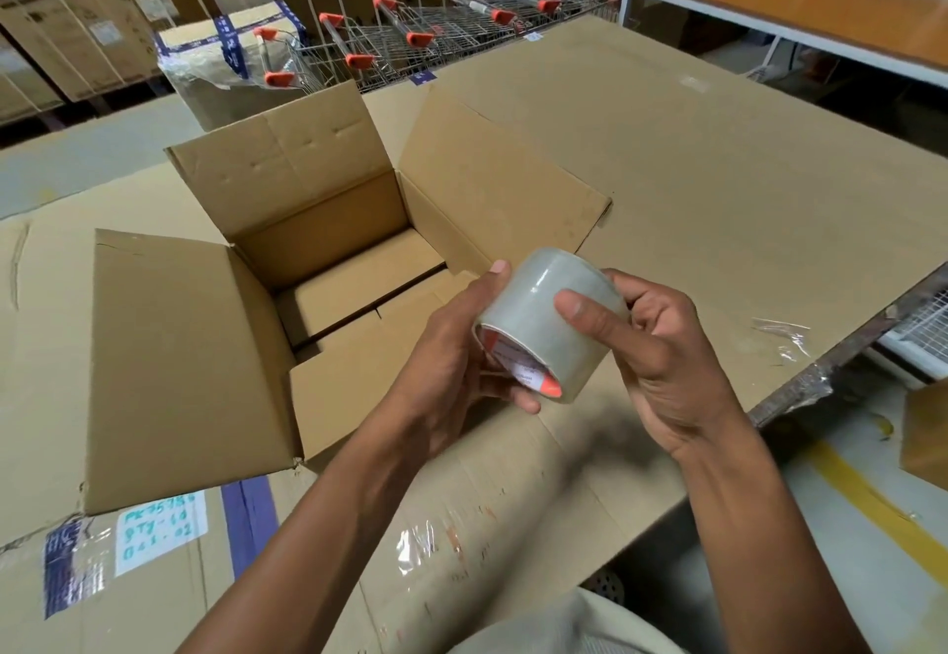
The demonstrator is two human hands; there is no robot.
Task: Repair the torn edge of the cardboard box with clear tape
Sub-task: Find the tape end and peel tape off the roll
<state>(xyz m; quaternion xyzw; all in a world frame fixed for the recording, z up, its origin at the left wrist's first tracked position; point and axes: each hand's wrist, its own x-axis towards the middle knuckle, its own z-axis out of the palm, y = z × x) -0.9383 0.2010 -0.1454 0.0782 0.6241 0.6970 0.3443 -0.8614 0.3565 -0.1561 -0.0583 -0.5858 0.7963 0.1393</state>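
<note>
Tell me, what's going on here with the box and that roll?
A person holds a roll of clear tape in both hands: the left hand cups it from below and the right hand rests its thumb on the outside, as if feeling for the loose end. No strip is pulled out yet. In front of them an open cardboard box, flaps spread, sits on a cardboard-covered worktable. No tape has gone onto the box so far.

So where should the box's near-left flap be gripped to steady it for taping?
Probably by the free outer edge of the left flap, coming from the person's left. It is folded out nearly flat, so that long edge is exposed, while both hands, left hand and right hand, are around the tape roll.
</note>
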